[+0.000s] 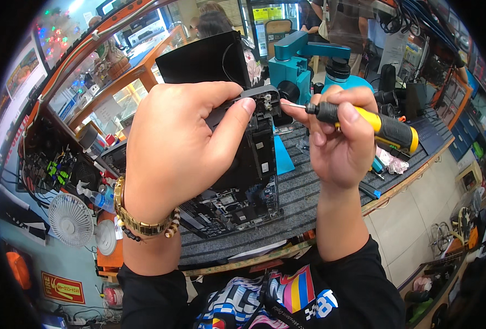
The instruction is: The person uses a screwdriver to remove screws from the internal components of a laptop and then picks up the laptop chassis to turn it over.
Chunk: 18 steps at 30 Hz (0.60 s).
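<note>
While the opened laptop (243, 181) is standing tilted on its lower edge on the grey ribbed mat (303, 192) of the counter (402, 181), the left hand (177, 148) is gripping its upper part, fingers (237, 118) curled closed around the top edge and the thumb pressing near the silver hinge corner (262, 98). The bare circuit boards inside are facing the person. The right hand (339, 140) is holding a screwdriver (363, 120) with a yellow and black handle, fingers wrapped tight around the black collar and the handle jutting out to the right. Its thin metal tip is pointing left and touching the hinge corner just beside the left thumb. A gold-coloured wristwatch (139, 219) is sitting on the left wrist. Behind the hands, a teal microscope stand (298, 60) is standing on the counter, and a small white fan (70, 219) is lying to the lower left.
</note>
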Each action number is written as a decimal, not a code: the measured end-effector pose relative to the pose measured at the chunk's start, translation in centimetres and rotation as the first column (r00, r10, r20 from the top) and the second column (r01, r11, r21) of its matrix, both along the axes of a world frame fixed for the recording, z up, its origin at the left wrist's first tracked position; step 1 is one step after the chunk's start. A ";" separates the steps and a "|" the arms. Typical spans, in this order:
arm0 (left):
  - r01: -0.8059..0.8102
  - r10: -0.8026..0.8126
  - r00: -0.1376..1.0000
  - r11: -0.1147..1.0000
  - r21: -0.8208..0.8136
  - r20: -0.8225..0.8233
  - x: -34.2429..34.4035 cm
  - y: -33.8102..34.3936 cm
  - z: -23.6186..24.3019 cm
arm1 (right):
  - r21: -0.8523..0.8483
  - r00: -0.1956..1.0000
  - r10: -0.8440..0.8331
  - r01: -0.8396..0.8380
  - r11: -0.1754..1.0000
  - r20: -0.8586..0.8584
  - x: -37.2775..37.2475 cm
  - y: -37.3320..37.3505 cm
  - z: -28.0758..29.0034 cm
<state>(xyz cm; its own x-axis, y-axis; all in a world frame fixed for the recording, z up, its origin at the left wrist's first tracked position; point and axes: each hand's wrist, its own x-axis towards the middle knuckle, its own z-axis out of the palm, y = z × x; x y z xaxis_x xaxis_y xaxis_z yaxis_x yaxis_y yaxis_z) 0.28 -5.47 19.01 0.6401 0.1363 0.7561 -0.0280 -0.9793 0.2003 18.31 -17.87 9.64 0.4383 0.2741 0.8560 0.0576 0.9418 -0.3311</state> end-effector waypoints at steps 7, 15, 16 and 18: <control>0.002 0.002 0.998 0.998 0.062 -0.059 -0.7 -0.5 0.3 | -0.102 0.999 -0.016 0.013 0.995 -0.030 0.7 0.2 0.6; -0.020 0.025 0.997 0.997 0.071 -0.072 -0.9 -1.0 0.4 | -0.096 0.998 0.025 -0.030 0.995 -0.052 0.5 0.6 1.1; -0.017 0.022 0.997 0.997 0.071 -0.071 -0.9 -1.1 0.4 | -0.095 0.998 0.037 -0.042 0.995 -0.050 0.5 0.6 1.1; -0.006 0.011 0.998 0.997 0.077 -0.067 -0.9 -0.9 0.3 | -0.110 0.997 0.042 -0.049 0.993 -0.068 0.4 0.4 1.3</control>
